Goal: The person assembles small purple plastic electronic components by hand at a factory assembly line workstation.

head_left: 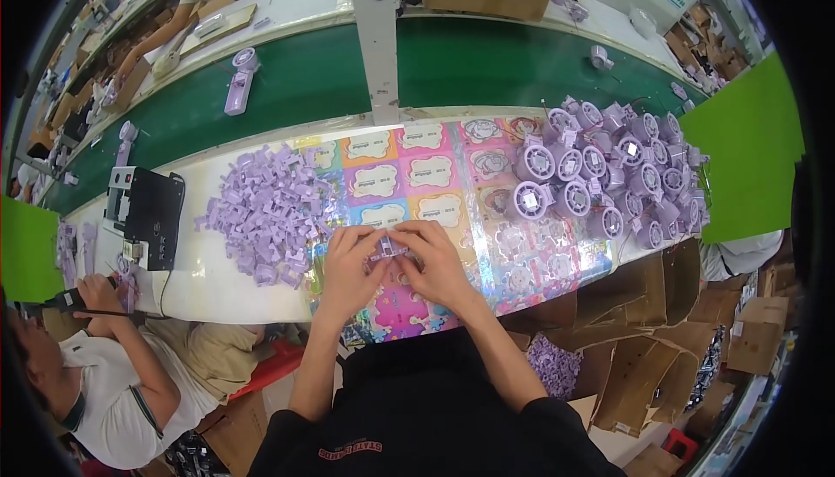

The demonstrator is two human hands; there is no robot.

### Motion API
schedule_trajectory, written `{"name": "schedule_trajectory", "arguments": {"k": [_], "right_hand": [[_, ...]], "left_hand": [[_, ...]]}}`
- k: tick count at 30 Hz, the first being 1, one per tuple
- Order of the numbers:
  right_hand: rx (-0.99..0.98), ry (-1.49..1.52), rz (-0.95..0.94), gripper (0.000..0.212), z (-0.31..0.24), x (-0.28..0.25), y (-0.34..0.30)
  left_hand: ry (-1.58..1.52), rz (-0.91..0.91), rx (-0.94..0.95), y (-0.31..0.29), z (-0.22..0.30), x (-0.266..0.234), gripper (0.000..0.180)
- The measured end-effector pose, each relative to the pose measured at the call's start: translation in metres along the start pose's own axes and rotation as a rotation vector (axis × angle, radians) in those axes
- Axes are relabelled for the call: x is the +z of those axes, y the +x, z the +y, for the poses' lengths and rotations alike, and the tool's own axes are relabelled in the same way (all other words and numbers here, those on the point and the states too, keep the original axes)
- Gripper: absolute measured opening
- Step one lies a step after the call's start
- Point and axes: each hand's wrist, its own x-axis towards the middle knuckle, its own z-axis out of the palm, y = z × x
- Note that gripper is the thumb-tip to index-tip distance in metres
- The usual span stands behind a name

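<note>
Between both hands, over the colourful printed mat (pixel 426 171), is a small light-purple plastic part (pixel 388 249). My left hand (pixel 351 261) grips it from the left, fingers bent around it. From the other side my right hand (pixel 430 261) pinches it with thumb and fingers. Fingertips cover much of the part, so its exact shape is hidden. To the left lies a heap of small purple plastic parts (pixel 268 212). A crowd of purple round fan housings (pixel 594 160), some with thin wires, stands on the right.
A black boxy machine (pixel 158 220) stands on the table's left, near a seated co-worker (pixel 117 381) holding a black tool. Behind runs a green conveyor belt (pixel 287 77) carrying a purple handheld fan body (pixel 241 81). A metal post (pixel 376 51) rises ahead; cardboard boxes (pixel 644 381) sit below right.
</note>
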Motion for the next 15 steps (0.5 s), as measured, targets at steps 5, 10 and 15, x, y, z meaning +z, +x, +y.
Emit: {"name": "schedule_trajectory", "arguments": {"k": [5,10,15], "right_hand": [[0.025,0.014,-0.013,0.045,-0.001,0.0,0.001],[0.016,0.011,-0.021,0.042,0.0,-0.001,0.004],[0.042,0.042,0.022,0.04,0.003,0.0,0.002]], "left_hand": [[-0.085,0.057,0.025,-0.001,-0.011,0.002,0.046],[-0.16,0.075,0.01,-0.001,-0.014,0.002,0.054],[-0.203,0.071,-0.037,-0.004,-0.013,0.002,0.058]]}}
